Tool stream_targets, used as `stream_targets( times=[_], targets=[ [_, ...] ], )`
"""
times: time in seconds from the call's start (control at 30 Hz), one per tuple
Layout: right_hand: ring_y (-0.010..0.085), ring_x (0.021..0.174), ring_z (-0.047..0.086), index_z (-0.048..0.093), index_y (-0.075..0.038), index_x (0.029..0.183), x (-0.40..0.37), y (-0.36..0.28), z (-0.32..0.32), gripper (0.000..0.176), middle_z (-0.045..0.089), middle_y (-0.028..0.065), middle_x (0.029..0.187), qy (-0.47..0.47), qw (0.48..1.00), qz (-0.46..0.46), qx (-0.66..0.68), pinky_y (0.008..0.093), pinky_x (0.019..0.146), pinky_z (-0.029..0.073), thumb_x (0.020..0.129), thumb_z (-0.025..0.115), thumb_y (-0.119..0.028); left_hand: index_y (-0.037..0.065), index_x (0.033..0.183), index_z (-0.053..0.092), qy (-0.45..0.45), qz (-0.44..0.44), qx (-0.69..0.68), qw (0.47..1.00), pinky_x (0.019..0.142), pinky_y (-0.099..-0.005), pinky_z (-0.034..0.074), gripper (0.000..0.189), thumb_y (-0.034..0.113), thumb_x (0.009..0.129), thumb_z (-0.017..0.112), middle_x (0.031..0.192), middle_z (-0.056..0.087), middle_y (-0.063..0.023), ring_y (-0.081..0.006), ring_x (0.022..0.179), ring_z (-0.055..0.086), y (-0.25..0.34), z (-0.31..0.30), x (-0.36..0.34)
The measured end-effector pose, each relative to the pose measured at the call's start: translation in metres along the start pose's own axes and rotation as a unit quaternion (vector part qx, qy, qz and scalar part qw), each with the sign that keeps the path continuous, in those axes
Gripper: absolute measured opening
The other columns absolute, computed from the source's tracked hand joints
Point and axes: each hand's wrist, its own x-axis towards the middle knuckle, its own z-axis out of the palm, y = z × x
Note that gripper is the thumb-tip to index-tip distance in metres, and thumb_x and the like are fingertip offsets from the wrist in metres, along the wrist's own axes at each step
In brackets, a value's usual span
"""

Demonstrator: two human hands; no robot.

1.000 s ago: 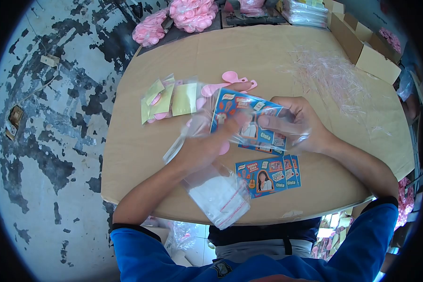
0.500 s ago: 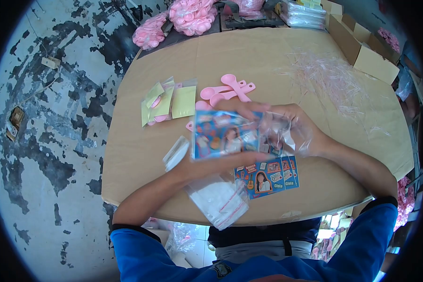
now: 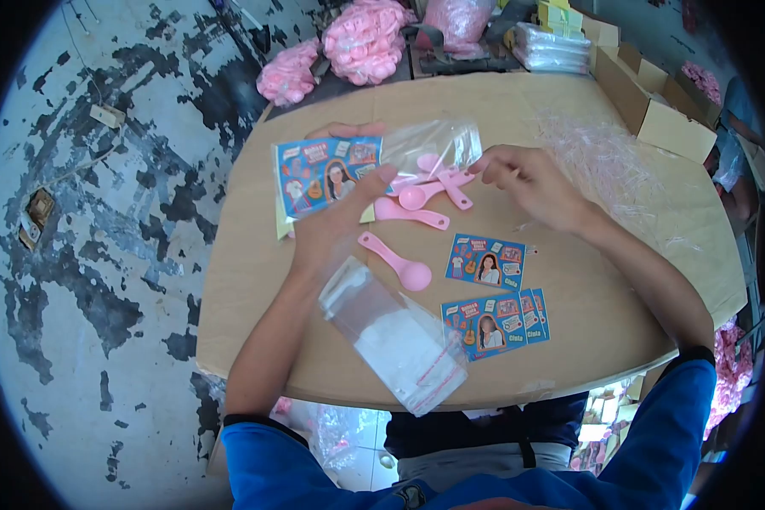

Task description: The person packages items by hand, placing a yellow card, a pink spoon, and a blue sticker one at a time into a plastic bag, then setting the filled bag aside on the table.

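My left hand [image 3: 340, 200] grips a blue printed card [image 3: 310, 174] together with a clear plastic bag [image 3: 429, 140], its thumb across the front. The card sits at the bag's left end; the clear part stretches right. My right hand [image 3: 527, 183] has its fingers curled, with thumb and fingertips pinching the bag's right edge. Below and partly behind the bag lie several pink measuring spoons [image 3: 412, 212], and one more pink spoon [image 3: 412, 274] lies nearer me. More blue cards [image 3: 486, 262] rest in front of my right forearm, with an overlapping group [image 3: 484, 327] below.
A stack of clear plastic sleeves [image 3: 399, 340] lies beside my left forearm. Yellow-backed packets show partly behind my left hand. Plastic strips [image 3: 603, 170] are scattered at the right. Pink bundles [image 3: 365, 42], a wrapped stack [image 3: 552, 47] and an open cardboard box [image 3: 654, 110] line the far edge.
Both hands have moved up and away from me, the left also leftward, carrying the card and bag. The bag is now stretched out between them. Cards and a spoon they covered now show.
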Motion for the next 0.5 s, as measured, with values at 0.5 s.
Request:
stream_targets(
  times=[0.5],
  targets=[
    [0.0083, 0.064, 0.053, 0.062, -0.003, 0.097, 0.011, 0.011, -0.017, 0.016, 0.057, 0.0030, 0.070, 0.013, 1.000, 0.004, -0.008, 0.0251, 0.061, 0.043, 0.093, 0.054, -0.016, 0.007, 0.121, 0.043, -0.032, -0.029, -0.064, 0.997, 0.097, -0.0326, 0.048, 0.058, -0.007, 0.074, 0.074, 0.131, 0.053, -0.0182, -0.0187, 0.114, 0.055, 0.001, -0.002, 0.001]
  ],
)
